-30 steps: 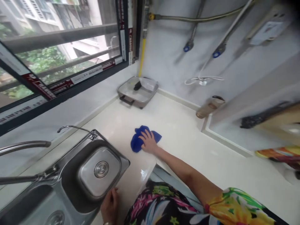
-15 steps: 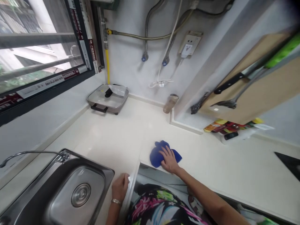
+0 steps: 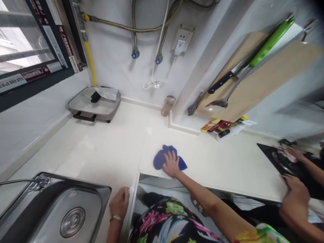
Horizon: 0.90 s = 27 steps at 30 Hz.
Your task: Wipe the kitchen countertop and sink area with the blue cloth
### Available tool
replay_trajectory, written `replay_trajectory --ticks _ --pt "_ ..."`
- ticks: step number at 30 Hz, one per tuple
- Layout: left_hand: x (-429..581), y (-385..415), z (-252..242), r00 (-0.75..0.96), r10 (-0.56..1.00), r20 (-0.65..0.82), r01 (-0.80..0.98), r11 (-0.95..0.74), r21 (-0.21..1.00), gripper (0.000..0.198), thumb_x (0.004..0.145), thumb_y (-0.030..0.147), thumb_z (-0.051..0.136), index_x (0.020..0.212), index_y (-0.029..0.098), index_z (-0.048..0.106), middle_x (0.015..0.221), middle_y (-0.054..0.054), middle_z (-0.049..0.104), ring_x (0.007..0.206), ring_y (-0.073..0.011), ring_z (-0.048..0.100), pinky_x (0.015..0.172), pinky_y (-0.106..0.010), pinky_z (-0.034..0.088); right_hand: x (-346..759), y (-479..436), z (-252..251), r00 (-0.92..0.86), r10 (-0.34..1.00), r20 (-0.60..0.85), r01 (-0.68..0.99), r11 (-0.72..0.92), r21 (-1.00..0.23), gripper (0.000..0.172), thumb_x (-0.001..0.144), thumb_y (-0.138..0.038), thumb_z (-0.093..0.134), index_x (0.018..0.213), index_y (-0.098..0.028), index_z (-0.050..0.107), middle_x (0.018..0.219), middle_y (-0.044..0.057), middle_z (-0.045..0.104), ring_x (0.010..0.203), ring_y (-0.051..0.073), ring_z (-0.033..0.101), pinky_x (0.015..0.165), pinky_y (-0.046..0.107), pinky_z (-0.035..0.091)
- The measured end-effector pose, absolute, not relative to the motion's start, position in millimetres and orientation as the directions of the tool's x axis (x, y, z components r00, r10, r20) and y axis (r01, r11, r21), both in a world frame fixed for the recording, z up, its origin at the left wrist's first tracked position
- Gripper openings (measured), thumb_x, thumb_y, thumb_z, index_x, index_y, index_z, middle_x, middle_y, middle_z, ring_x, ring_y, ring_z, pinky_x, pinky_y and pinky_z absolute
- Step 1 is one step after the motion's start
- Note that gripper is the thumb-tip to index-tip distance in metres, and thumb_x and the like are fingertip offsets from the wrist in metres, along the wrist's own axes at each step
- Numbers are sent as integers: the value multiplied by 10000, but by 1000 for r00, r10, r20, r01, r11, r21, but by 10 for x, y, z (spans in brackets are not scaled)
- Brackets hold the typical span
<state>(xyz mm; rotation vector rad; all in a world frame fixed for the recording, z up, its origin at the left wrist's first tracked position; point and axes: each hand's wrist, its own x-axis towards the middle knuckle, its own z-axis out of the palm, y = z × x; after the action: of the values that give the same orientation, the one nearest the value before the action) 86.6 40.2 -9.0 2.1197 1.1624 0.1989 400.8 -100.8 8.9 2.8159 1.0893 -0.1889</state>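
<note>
My right hand (image 3: 171, 164) presses down on a crumpled blue cloth (image 3: 158, 159) at the front of the white counter (image 3: 217, 162), its fingers bent over the fabric. Part of the cloth spreads out past the hand on both sides. Between the sink and the counter's inner edge rests my left hand (image 3: 119, 202), closed, with a bracelet at the wrist. A small whitish spot shows by its fingertips; whether the fingers hold anything is hidden. The steel sink (image 3: 102, 190) lies just left of that hand.
An electric pan with a glass lid (image 3: 93, 101) stands in the back left corner. A brownish cup (image 3: 168, 105) is by the wall. Knife and spatula (image 3: 217, 103) hang at right above sauce packets (image 3: 222, 125). Another person's hands (image 3: 295, 189) are at the black stove (image 3: 268, 152).
The view has swung to the right, bringing another person's hands and the stove into sight. My right hand stays on the blue cloth; my left hand remains closed beside the sink.
</note>
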Motion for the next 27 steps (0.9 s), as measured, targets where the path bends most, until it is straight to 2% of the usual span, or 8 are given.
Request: replay_trajectory --ticks 5,10,13,17,20,23,27 --pt "892 386 -47 546 813 -201 729 -343 593 283 941 339 437 920 248 704 738 -5 727 673 -118 640 599 -202 359 4153 -190 216 648 741 -176 751 -660 -16 728 853 -431 392 1537 -212 272 1652 123 137 1510 400 -3 1128 698 84" --pt "914 422 -25 472 849 -237 809 -310 500 283 938 352 447 916 247 709 720 -15 727 661 -132 642 593 -209 352 3974 558 323 555 814 -172 795 -580 -178 745 852 -478 421 1530 -195 294 1649 153 129 1502 431 -37 1112 729 21" --pt "907 454 -38 440 854 -277 849 -295 437 309 944 373 433 954 245 714 739 -28 738 671 -144 650 596 -217 349 3765 729 352 452 881 -137 842 -473 -261 747 853 -494 451 1521 -190 316 1646 167 130 1501 433 -53 1112 732 -26" --pt "904 472 -25 441 850 -287 854 -299 425 353 954 404 403 1003 245 714 809 -43 759 709 -156 664 608 -221 364 3560 561 346 276 961 -23 894 -266 -362 717 870 -528 466 1490 -181 370 1632 179 178 1502 429 -22 1121 732 -30" --pt "930 458 19 412 866 -282 868 -279 411 357 951 416 404 1007 255 718 817 -40 761 723 -166 667 615 -228 379 3529 249 324 220 975 39 897 -187 -402 653 862 -499 513 1441 -206 434 1606 153 273 1508 398 26 1131 729 -30" --pt "960 447 50 394 876 -278 879 -271 392 370 949 435 399 1010 265 723 807 -39 758 715 -177 666 622 -241 392 3611 -143 292 229 972 45 892 -192 -409 597 855 -473 545 1403 -245 477 1570 123 361 1503 387 91 1108 755 -77" --pt "960 463 26 402 872 -280 879 -282 385 379 948 451 397 1029 269 719 836 -42 763 698 -181 661 609 -247 390 3883 -732 241 322 947 5 882 -298 -366 564 882 -486 506 1404 -274 480 1580 99 353 1507 372 96 1106 756 -82"
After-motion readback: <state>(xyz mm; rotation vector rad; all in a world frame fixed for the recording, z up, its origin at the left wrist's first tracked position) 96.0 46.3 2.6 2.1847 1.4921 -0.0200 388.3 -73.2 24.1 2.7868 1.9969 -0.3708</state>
